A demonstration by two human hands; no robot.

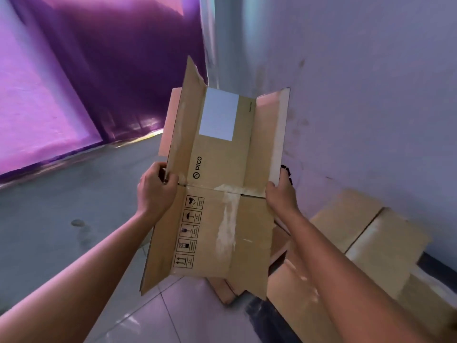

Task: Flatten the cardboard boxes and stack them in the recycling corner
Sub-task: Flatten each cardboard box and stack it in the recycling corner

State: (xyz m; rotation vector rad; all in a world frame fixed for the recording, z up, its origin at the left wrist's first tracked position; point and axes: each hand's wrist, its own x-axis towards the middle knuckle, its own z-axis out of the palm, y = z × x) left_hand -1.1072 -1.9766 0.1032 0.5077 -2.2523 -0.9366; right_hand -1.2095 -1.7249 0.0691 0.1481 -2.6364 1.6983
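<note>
Holding the collapsed cardboard box up in front of the body, the person has it caught by both side edges at about mid-height. The left hand is at nine o'clock of the box, its grip clamped on the left edge with the thumb on the printed face and the fingers curled behind. The right hand is at three o'clock, clamped on the right edge in the same manner. The box is already pressed nearly flat, though its flaps at twelve o'clock splay outward and a lower flap at seven o'clock hangs loose. A white label and a printed logo face the camera.

The pile of flattened boxes lies on the floor at four o'clock, against the wall in the corner. I judge the step in hand to be laying this box onto that pile.

To do it well, I would first fold the splayed top flaps in line with the panels, so nothing catches. Then swing the box toward four o'clock, tip it level, and lower it with both edges supported until it rests square on the pile. Loosen both hands only once it lies flat, and press down on the creases if it springs up.
</note>
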